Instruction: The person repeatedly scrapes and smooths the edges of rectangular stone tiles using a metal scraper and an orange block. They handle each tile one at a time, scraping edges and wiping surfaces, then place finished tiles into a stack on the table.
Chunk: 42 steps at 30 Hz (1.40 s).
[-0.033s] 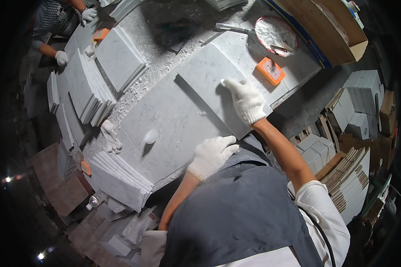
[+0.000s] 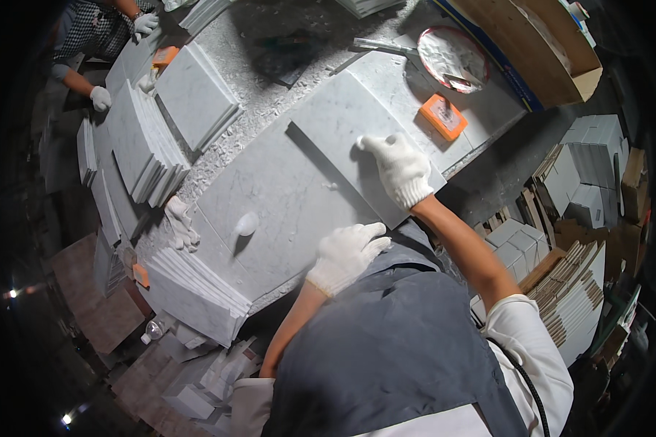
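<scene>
A grey-white marble tile (image 2: 342,124) lies raised on the larger marble surface (image 2: 262,175) in front of me. My right hand (image 2: 399,166), in a white knitted glove, rests over this tile with its fingers curled and fingertips pressed near the middle. Whether something small is pinched there is hidden. My left hand (image 2: 346,255), gloved too, lies by the near table edge close to the tile's near corner. Its fingers are stretched out and hold nothing. An orange-rimmed block (image 2: 443,116) sits just beyond the right hand. A small whitish rounded piece (image 2: 246,223) stands left of the tile.
A round tub of white paste (image 2: 452,58) with a tool in it stands behind, beside a cardboard box (image 2: 539,51). Stacked tiles (image 2: 149,146) line the left, near an empty glove (image 2: 181,222). A co-worker's gloved hands (image 2: 100,98) are at far left.
My right hand has slid slightly left across the tile, its fingertips still at the surface. My left hand and the tile look unmoved.
</scene>
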Available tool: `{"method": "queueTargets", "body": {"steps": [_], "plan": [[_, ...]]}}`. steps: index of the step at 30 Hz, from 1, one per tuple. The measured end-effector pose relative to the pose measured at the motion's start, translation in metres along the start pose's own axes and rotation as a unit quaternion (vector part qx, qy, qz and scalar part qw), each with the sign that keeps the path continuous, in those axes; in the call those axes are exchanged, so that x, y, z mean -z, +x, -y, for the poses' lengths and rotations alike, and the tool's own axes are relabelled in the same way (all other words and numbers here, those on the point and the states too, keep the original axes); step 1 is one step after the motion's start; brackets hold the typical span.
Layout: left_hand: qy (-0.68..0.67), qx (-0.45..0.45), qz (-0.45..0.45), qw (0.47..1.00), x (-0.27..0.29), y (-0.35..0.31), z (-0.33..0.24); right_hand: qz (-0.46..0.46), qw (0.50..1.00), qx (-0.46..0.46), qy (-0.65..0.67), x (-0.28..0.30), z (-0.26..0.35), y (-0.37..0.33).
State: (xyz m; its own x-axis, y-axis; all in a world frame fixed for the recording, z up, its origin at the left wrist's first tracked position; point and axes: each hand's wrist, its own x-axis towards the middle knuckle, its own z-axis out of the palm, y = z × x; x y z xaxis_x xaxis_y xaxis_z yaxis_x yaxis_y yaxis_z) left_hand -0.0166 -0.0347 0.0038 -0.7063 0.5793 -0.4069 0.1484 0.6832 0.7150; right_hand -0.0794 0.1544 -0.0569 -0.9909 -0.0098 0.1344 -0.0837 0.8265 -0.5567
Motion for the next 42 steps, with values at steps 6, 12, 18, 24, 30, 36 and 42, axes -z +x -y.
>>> {"method": "queueTargets", "body": {"steps": [6,12,18,24,30,36,42], "plan": [[0.013,-0.009,-0.002,1.0,0.003,-0.001,0.003,0.112,0.989,0.013,-0.091,-0.001,-0.009,0.056],[-0.001,0.002,-0.031,1.0,0.009,-0.006,0.005,0.026,0.993,0.034,-0.106,-0.007,-0.006,0.056],[-0.028,0.063,0.021,0.997,0.015,-0.009,0.009,0.109,0.984,0.043,-0.137,0.0,-0.01,0.065],[-0.047,0.022,-0.03,0.998,0.013,-0.006,0.011,0.174,0.973,0.001,-0.152,0.005,0.001,0.061],[-0.028,0.036,-0.002,0.999,0.011,-0.008,0.013,0.093,0.978,0.0,-0.186,0.01,-0.001,0.092],[-0.046,0.024,-0.031,0.998,0.01,-0.008,0.012,0.216,0.968,-0.017,-0.13,0.011,-0.001,0.073],[-0.032,0.032,-0.002,0.999,0.01,-0.01,0.006,0.134,0.977,-0.027,-0.162,0.012,0.002,0.095]]}}
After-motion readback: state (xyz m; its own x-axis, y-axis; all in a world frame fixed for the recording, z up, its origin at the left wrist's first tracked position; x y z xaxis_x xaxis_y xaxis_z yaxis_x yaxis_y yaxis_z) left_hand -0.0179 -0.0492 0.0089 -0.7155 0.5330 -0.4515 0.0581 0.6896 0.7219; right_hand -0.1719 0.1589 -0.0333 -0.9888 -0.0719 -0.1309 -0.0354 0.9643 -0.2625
